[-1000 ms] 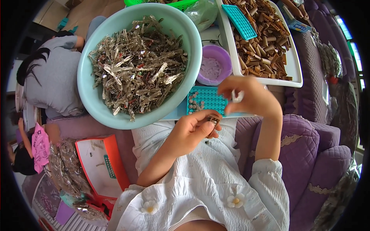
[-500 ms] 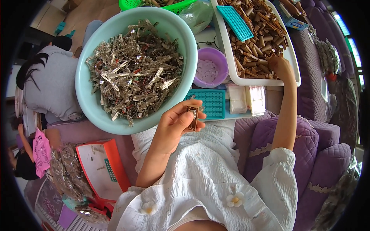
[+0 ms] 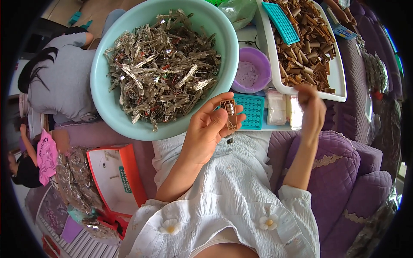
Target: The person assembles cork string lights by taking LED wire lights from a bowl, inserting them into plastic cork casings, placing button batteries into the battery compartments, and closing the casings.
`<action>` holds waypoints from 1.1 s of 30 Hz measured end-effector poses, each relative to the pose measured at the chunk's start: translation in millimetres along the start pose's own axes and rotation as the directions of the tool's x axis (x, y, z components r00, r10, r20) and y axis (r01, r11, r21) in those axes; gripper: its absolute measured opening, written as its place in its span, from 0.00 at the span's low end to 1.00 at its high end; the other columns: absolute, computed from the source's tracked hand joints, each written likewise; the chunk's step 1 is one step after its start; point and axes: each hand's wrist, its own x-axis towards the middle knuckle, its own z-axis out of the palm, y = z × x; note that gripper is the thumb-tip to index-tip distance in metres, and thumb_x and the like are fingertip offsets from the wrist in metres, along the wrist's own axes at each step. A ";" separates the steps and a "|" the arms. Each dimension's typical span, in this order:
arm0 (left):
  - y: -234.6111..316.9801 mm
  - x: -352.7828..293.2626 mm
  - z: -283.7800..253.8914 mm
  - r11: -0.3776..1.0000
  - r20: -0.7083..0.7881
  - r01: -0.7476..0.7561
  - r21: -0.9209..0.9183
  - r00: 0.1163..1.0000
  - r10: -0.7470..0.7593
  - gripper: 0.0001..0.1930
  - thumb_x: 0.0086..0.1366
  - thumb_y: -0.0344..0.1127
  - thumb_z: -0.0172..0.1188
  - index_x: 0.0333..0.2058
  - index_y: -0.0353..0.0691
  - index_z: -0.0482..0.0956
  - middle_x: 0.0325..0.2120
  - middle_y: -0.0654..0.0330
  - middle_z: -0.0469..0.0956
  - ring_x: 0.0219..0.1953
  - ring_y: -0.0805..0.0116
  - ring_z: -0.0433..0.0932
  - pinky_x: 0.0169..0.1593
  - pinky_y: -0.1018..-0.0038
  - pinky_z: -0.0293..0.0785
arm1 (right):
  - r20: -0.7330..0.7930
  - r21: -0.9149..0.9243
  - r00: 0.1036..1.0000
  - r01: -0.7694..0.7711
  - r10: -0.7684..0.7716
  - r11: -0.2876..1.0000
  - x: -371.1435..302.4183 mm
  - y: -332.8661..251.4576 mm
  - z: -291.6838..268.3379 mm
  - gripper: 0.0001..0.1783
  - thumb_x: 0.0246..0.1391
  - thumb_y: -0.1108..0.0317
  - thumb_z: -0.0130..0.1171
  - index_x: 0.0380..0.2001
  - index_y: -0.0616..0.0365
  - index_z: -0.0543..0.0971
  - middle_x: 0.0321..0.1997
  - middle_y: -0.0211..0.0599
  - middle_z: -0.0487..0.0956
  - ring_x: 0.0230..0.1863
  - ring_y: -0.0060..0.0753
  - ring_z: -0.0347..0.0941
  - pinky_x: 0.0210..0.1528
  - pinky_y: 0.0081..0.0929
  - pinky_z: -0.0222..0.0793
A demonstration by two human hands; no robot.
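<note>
My left hand is closed on a small brown battery case, held between thumb and fingers above my lap. Silvery round cells show in the upper half of the case. My right hand hangs in the air at the near edge of a white tub, smeared by motion, so I cannot see whether its fingers hold anything. Curved brown plastic pieces fill that tub. Just beyond my left hand lies a teal tray with round pits, and beside it are stacked clear packets.
A big pale green basin heaped with bundled wire lights stands at the left. Behind the teal tray is a purple bowl of white pieces. A red-and-white box lies lower left. Another person sits far left.
My right hand has come out of the brown pieces and moved nearer to me. My left hand keeps hold of the case, whose open side now faces up more. The whole view has shifted slightly.
</note>
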 end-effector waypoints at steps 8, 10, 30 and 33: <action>0.2 -12.0 0.7 0.984 -0.108 -0.156 -0.090 0.983 0.146 0.17 0.59 0.31 0.47 0.48 0.36 0.62 0.39 0.55 0.70 0.41 0.65 0.72 0.44 0.72 0.71 | 0.054 0.496 0.998 -0.039 0.015 0.867 -49.8 -28.9 79.6 0.31 0.53 0.48 0.39 0.46 0.67 0.58 0.33 0.30 0.61 0.30 0.19 0.55 0.34 0.18 0.52; -0.6 -15.2 1.2 0.978 -0.117 -0.195 -0.074 0.976 0.185 0.18 0.59 0.31 0.47 0.48 0.36 0.62 0.39 0.55 0.70 0.41 0.66 0.71 0.44 0.73 0.70 | 0.058 0.534 0.998 -0.038 0.008 0.844 -52.3 -34.2 89.9 0.30 0.53 0.50 0.39 0.47 0.67 0.57 0.34 0.30 0.61 0.32 0.19 0.54 0.36 0.19 0.52; -14.9 -21.2 8.2 0.869 -0.002 -0.472 0.147 0.879 0.478 0.16 0.54 0.23 0.52 0.43 0.32 0.66 0.37 0.56 0.72 0.40 0.72 0.71 0.44 0.79 0.67 | -0.154 0.486 0.988 0.061 0.017 0.872 -73.0 -52.5 125.0 0.16 0.50 0.77 0.42 0.44 0.64 0.65 0.44 0.41 0.64 0.47 0.32 0.61 0.51 0.26 0.54; -14.1 -21.4 9.6 0.890 -0.025 -0.445 0.097 0.893 0.449 0.16 0.54 0.23 0.52 0.43 0.32 0.66 0.38 0.55 0.72 0.41 0.72 0.71 0.45 0.79 0.67 | -0.177 0.526 0.984 0.089 0.007 0.846 -75.6 -49.5 127.9 0.16 0.51 0.77 0.42 0.46 0.65 0.64 0.45 0.41 0.66 0.48 0.29 0.62 0.51 0.24 0.55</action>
